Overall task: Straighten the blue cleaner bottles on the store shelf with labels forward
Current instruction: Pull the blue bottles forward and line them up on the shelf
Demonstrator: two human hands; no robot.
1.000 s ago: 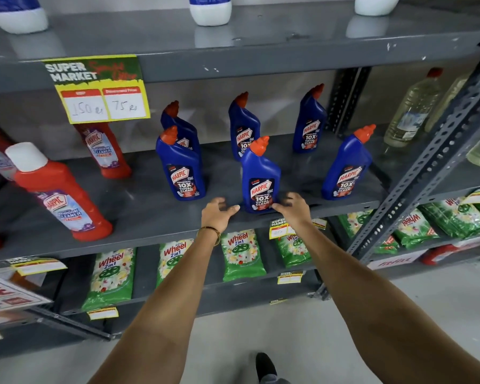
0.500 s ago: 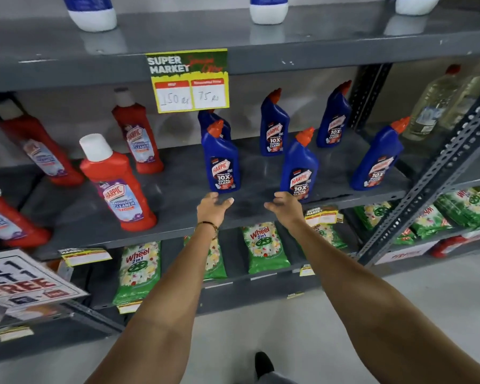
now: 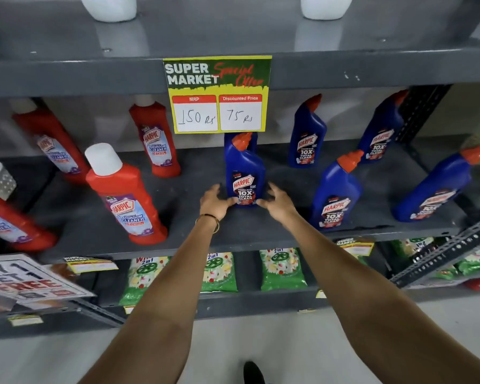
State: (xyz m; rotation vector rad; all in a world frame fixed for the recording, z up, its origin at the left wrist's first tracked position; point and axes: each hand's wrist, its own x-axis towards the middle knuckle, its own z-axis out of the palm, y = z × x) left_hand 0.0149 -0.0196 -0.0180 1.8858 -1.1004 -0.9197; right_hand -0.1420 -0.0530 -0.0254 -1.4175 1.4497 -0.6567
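— So, where are the hands?

— Both are at the front blue bottle (image 3: 244, 173) on the middle shelf (image 3: 200, 234). The left hand (image 3: 215, 200) touches its lower left side with thumb and fingertips, and the right hand (image 3: 277, 202) is at its lower right side with the fingers curled and spread. Both hands are half open around the base; I cannot tell if they really press it or only touch it.

— Does the label face forward?

— Yes, the Harpic label of this bottle faces the camera and the bottle stands upright. Directly behind it there is another blue bottle (image 3: 254, 139), but the front one and the yellow price sign (image 3: 217, 94) hide nearly all of it.

— And the other blue ones?

— Two stand at the back, one (image 3: 306, 134) right of the sign and one (image 3: 381, 128) beside the dark upright of the rack. Two more stand in front to the right: one (image 3: 337, 189) near the right hand, one (image 3: 432, 187) far right, blurred, so its label is hard to read.

— What is on the left?

— Red cleaner bottles (image 3: 125, 195). The one at the far left edge is cut off. On the top shelf only the white bottoms of two bottles (image 3: 108, 6) are in view.
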